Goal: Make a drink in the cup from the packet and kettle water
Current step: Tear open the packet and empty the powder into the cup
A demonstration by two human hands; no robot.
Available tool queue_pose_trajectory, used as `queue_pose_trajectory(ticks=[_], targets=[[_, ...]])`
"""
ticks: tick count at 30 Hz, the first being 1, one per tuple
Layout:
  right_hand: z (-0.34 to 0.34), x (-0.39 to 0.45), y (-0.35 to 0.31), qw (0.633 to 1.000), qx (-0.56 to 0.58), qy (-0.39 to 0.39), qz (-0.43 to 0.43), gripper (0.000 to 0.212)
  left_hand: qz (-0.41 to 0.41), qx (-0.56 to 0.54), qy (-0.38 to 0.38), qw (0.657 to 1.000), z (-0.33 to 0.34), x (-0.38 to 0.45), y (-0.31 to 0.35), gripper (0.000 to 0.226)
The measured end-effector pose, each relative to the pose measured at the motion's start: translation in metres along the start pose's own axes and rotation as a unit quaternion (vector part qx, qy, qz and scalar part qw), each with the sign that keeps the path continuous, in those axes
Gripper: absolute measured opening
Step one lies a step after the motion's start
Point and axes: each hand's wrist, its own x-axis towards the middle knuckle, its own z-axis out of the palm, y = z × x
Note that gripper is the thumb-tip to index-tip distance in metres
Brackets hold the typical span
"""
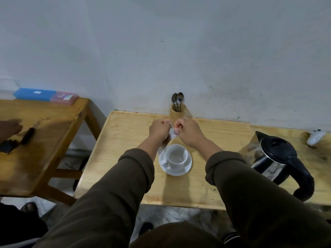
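Note:
A white cup (176, 157) stands on a white saucer (186, 170) in the middle of the wooden table (206, 185); the cup looks empty. Just beyond it, my left hand (159, 130) and my right hand (186, 131) are held close together, both pinching a small pale packet (172, 134) between their fingertips above the cup's far side. The packet is blurred and mostly hidden by my fingers. A steel kettle (274, 158) with a black lid and handle stands at the right of the table, spout toward the wall.
A wooden holder (177, 113) with spoons stands against the wall behind my hands. A white object (316, 137) lies at the far right. A second table (44, 140) on the left holds a brush, coloured boxes and another person's hand (9, 127).

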Motion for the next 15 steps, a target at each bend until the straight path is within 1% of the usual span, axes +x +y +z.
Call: queue_pose_trajectory(ticks=[4,9,12,15], targets=[[-0.003,-0.009,0.006,0.998,0.035,-0.051,-0.003,0.016,-0.074,-0.067,0.053,0.994,-0.005,0.011,-0.008,0.034],[-0.009,-0.016,0.01,0.995,0.04,-0.092,-0.003,0.016,-0.122,-0.098,0.077,0.985,-0.008,0.019,-0.018,0.036],[-0.013,-0.016,0.014,0.995,0.034,-0.092,-0.008,0.016,-0.129,-0.093,0.067,0.985,-0.004,0.021,-0.021,0.037],[-0.014,-0.013,0.017,0.997,0.019,-0.064,-0.025,0.02,-0.128,-0.08,0.05,0.987,0.001,0.022,-0.023,0.036]])
